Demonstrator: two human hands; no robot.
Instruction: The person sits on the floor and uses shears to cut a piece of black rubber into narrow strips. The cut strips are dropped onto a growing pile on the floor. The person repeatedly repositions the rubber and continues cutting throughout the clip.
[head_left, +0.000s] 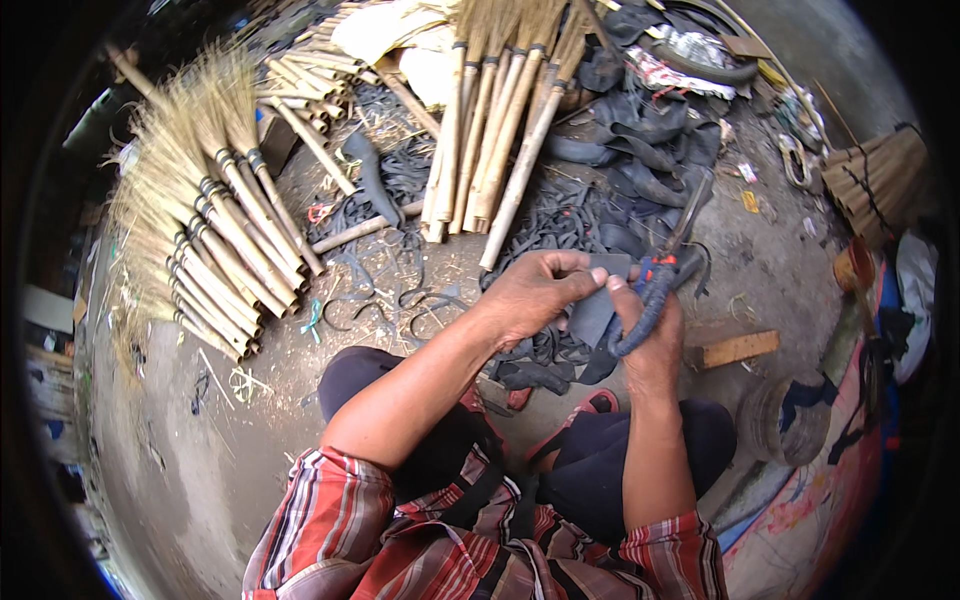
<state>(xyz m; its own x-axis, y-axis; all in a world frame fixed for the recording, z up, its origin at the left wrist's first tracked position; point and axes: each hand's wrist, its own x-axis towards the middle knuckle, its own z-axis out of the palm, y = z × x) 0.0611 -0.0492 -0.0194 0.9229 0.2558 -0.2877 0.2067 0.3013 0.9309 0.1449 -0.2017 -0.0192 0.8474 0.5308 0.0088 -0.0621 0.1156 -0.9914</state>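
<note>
My left hand (pixel 540 295) pinches the edge of a flat dark grey rubber piece (pixel 598 305) between thumb and fingers. Close beside it, my right hand (pixel 652 345) is closed round a pair of scissors (pixel 648 312) whose handle loop is wrapped in dark strip, with a bit of orange near the pivot. The metal blades (pixel 690 212) point away from me, up and to the right. My right thumb tip also rests against the rubber piece. Beneath both hands lies a heap of black rubber strips (pixel 545 225), partly hidden by them.
Bundles of straw brooms with bamboo handles (pixel 225 255) lie at left; more brooms (pixel 490 150) lie at the far middle. Larger rubber sheets (pixel 650 150) pile at far right. A wooden block (pixel 738 348) and a round metal container (pixel 785 420) sit right of my knee.
</note>
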